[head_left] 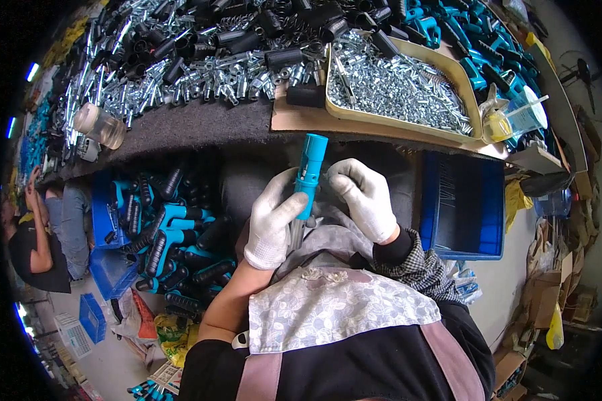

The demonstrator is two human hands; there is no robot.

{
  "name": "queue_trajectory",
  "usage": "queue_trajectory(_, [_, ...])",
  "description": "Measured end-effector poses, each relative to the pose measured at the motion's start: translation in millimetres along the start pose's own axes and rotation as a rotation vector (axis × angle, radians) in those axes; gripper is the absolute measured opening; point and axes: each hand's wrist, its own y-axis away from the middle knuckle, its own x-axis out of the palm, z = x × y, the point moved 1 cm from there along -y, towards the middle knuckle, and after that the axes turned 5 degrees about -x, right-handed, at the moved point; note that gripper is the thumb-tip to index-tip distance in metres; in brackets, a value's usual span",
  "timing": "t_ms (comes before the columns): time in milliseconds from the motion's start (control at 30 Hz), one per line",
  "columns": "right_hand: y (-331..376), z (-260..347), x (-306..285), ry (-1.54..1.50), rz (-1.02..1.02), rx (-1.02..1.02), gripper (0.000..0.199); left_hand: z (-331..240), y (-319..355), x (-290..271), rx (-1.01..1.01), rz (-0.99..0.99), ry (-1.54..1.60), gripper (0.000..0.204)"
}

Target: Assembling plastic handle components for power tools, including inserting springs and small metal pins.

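Observation:
My left hand point(274, 217), in a white glove, is wrapped round a teal cylindrical plastic housing point(311, 164) held upright above my lap. A greyish rod or tube point(296, 234) extends below the housing, beneath my fingers. My right hand point(366, 199), gloved too, is just to the right of the housing. Its fingers are curled in with the thumb pressed against them, and I cannot make out whether something small is pinched there. A small gap lies between its fingertips and the housing.
The bench edge point(201, 127) runs in front, heaped with metal fittings point(241, 80) and black sleeves. A cream tray point(478, 110) holds small metal parts. Teal-black handles point(164, 240) pile up at left, and a blue crate point(495, 234) stands at right. Another person point(47, 234) sits far left.

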Motion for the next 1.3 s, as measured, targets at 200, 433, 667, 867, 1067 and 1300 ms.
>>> queue_trajectory(200, [2, -16, -1, -0.544, 0.022, 0.267, 0.018, -4, 4, 3, -0.060, 0.005, 0.105, 0.048])
queue_trajectory(433, [3, -8, 2, -0.460, 0.036, 0.260, 0.014, 5, 1, -9, -0.034, 0.001, 0.020, 0.051])
queue_trajectory(667, [2, -15, 21, -0.394, -0.041, 0.095, 0.014, 5, 7, -1, 0.006, 0.011, -0.053, 0.051])
queue_trajectory(867, [-2, -21, 18, -0.714, 0.028, 0.305, 0.018, 5, 8, -7, 0.014, 0.027, -0.098, 0.050])
queue_trajectory(1067, [-19, -13, 15, -0.652, 0.236, 0.349, 0.030, 3, 7, -15, -0.002, 0.053, -0.108, 0.044])
queue_trajectory(1300, [-62, 28, 19, 0.547, 0.308, -0.284, 0.025, 2, 8, -32, -0.060, 0.120, 0.363, 0.062])
